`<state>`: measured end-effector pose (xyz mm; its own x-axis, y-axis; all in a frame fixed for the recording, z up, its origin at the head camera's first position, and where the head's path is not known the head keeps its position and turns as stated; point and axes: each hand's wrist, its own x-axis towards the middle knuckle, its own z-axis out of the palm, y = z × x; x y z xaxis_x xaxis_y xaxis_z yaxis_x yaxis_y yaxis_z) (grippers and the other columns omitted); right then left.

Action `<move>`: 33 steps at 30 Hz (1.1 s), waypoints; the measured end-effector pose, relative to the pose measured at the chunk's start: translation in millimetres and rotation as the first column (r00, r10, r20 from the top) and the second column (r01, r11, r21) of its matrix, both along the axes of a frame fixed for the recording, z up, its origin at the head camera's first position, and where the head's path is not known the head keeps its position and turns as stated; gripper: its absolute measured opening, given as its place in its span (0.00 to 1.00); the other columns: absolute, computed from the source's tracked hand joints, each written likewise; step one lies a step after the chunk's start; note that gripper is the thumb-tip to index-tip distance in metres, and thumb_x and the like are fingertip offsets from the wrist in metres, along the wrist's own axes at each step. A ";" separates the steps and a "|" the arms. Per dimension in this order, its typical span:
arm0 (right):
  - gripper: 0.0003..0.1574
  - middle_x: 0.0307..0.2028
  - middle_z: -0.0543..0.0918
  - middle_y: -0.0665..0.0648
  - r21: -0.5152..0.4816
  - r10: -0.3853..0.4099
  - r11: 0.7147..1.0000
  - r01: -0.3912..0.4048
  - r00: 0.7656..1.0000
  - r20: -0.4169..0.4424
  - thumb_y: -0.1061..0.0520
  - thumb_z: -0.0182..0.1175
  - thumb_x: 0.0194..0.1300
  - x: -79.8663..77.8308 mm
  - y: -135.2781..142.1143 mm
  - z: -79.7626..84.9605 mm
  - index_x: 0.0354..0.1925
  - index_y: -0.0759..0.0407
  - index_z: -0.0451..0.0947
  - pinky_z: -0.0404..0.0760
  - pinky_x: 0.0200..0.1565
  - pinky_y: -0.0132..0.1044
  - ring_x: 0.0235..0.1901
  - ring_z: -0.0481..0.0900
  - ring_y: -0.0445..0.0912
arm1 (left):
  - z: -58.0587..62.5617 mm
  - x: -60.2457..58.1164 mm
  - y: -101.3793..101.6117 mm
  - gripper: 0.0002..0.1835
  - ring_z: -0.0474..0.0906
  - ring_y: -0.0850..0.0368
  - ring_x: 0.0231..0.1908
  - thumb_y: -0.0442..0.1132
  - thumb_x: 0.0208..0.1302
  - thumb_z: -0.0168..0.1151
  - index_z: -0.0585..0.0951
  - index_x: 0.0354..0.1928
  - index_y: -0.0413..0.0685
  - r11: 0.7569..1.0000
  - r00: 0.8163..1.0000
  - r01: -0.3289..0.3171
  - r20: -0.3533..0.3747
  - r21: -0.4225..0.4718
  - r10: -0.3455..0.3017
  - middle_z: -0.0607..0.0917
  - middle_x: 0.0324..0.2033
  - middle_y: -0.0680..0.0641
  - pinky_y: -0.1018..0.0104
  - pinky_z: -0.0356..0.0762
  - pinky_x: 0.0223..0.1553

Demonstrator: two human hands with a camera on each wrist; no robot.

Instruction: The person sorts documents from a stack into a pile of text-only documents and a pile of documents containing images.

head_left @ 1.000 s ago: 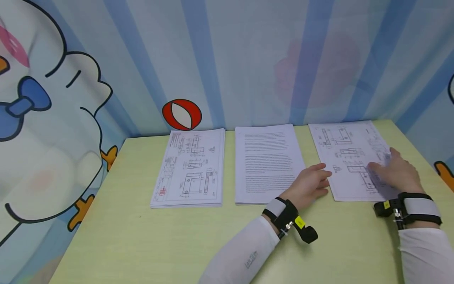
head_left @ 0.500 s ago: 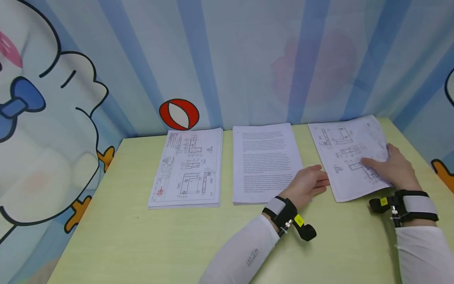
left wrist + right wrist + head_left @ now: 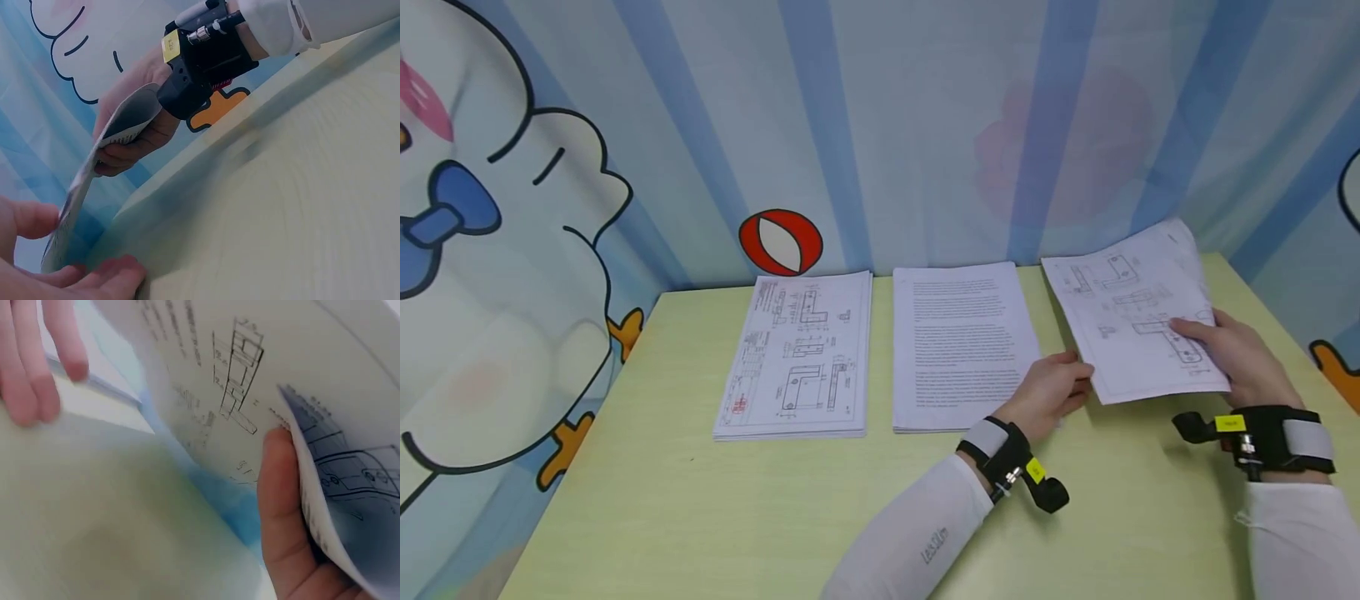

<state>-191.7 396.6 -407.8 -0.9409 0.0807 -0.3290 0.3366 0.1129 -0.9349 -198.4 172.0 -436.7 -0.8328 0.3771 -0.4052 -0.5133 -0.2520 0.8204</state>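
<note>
My right hand [image 3: 1247, 354] holds a white technical drawing [image 3: 1142, 308] by its right edge, thumb on the front and fingers behind. The paper bends and stands tilted up from the table, lower edge raised. In the right wrist view a finger [image 3: 281, 494] presses against the curled paper, which carries printing. At the drawing's lower left edge, my left hand [image 3: 1048, 392] pinches lightly; the left wrist view has the thumb [image 3: 37, 219] against one side and fingers [image 3: 115, 275] on the other. How many sheets are held, I cannot tell.
A stack of printed text pages [image 3: 962, 342] lies left of the drawing, under the left hand's reach. Farther left is a stack of similar drawings [image 3: 801, 350]. The pale yellow table [image 3: 760, 508] ends at a blue striped cartoon curtain [image 3: 925, 133].
From lying flat, the drawing has been lifted and bent up by my right hand, its lower edge rising off the table. My left fingertips have come to its left edge.
</note>
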 end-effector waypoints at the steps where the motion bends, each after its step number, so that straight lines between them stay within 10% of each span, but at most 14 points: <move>1: 0.57 0.30 0.82 0.35 -0.033 -0.001 0.999 0.001 1.000 -0.007 0.39 0.57 0.59 -0.3 -4.6 2.5 0.74 0.49 0.35 0.85 0.29 0.35 0.29 0.85 0.39 | 0.5 0.0 -1.7 0.16 0.79 0.55 0.38 0.34 0.61 0.58 0.78 0.51 0.42 1.000 1.000 0.004 -0.017 0.008 -0.003 0.84 0.35 0.47 0.51 0.74 0.55; 16: 0.44 0.33 0.82 0.35 -0.055 -0.044 0.998 0.035 0.985 -0.165 0.37 0.55 0.59 1.2 -94.9 19.0 0.67 0.52 0.55 0.84 0.29 0.33 0.30 0.85 0.36 | 18.4 -8.6 -53.1 0.13 0.78 0.57 0.43 0.38 0.65 0.54 0.77 0.48 0.61 0.998 0.973 -0.068 -0.220 -0.005 0.065 0.83 0.42 0.53 0.59 0.75 0.43; 22: 0.43 0.38 0.81 0.40 -0.048 -0.063 0.997 0.055 0.976 -0.210 0.37 0.55 0.60 0.6 -132.7 21.4 0.68 0.51 0.57 0.85 0.30 0.33 0.32 0.85 0.36 | 20.7 -13.9 -85.9 0.14 0.79 0.59 0.39 0.40 0.67 0.52 0.73 0.53 0.63 0.984 0.921 -0.102 -0.387 -0.144 0.039 0.82 0.42 0.53 0.64 0.76 0.37; 27: 0.37 0.45 0.78 0.47 -0.158 -0.083 0.987 0.037 0.953 -0.291 0.49 0.57 0.64 -3.3 -163.7 26.2 0.66 0.52 0.55 0.84 0.32 0.31 0.35 0.84 0.37 | 20.7 -18.9 -119.4 0.17 0.77 0.60 0.46 0.40 0.69 0.48 0.70 0.58 0.63 0.972 0.867 -0.123 -0.498 -0.198 0.008 0.80 0.48 0.54 0.58 0.74 0.51; 33: 0.41 0.45 0.80 0.50 -0.278 -0.143 0.959 0.050 0.935 -0.324 0.48 0.62 0.60 -4.4 -182.7 34.7 0.65 0.53 0.55 0.82 0.33 0.28 0.37 0.83 0.39 | 28.4 -20.5 -170.9 0.19 0.73 0.57 0.56 0.39 0.69 0.48 0.68 0.60 0.62 0.963 0.855 -0.174 -0.517 -0.204 0.045 0.78 0.56 0.53 0.51 0.66 0.62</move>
